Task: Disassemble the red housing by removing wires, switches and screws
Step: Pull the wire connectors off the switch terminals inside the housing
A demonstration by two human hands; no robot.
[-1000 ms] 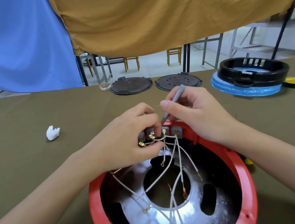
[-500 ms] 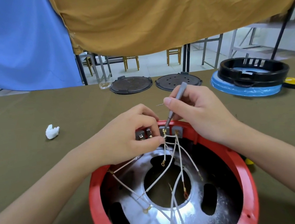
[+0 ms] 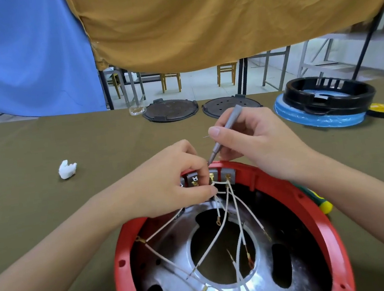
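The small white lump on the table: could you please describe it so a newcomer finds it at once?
Start at the red housing, then look far left across the olive table. The white lump lies there alone, the only white thing apart from the wires.

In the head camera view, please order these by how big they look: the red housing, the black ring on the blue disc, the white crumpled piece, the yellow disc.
1. red housing, though it is nearest the camera
2. black ring
3. yellow disc and white crumpled piece: look alike, not ranked
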